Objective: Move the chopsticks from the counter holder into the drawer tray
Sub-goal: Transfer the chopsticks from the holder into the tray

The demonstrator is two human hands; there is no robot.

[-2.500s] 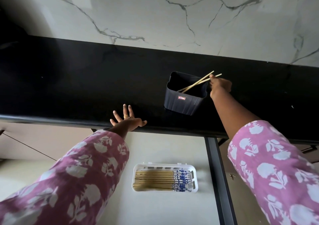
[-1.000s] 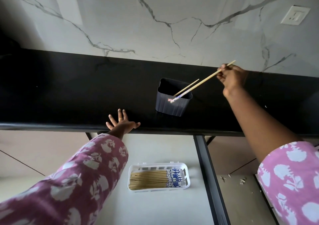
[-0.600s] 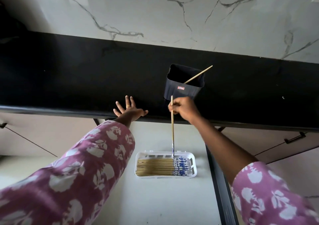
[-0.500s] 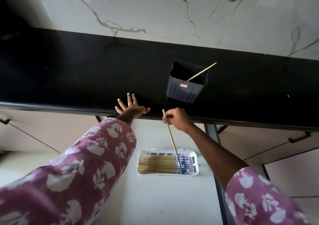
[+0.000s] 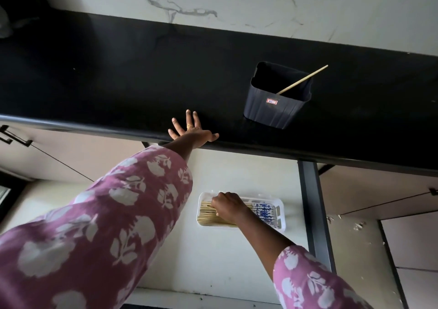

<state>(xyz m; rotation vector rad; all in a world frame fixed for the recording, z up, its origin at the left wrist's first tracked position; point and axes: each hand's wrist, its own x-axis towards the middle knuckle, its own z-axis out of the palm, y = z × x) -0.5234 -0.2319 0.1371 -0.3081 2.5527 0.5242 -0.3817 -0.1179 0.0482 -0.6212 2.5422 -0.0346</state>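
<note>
A dark square holder [image 5: 272, 109] stands on the black counter [image 5: 118, 71] with one wooden chopstick [image 5: 303, 80] leaning out of its far right corner. Below, in the open drawer, a white tray [image 5: 280, 216] holds a row of several chopsticks [image 5: 263, 211], blue-patterned ends to the right. My right hand [image 5: 228, 208] is down in the tray, knuckles up, fingers curled onto the bare left ends of the row; the chopstick it brought lies under its fingers among the others. My left hand [image 5: 192, 131] rests flat on the counter's front edge, fingers spread.
The drawer floor [image 5: 225, 261] is pale, with a dark side rail [image 5: 315, 214] just right of the tray. Closed cabinet fronts sit on both sides; a black handle [image 5: 14, 138] shows at far left. A marble wall rises behind the counter.
My right hand lifted one chopstick out of the holder, swung it down past the counter edge and lowered it into the tray. One chopstick stays in the holder. My left hand stayed put.
</note>
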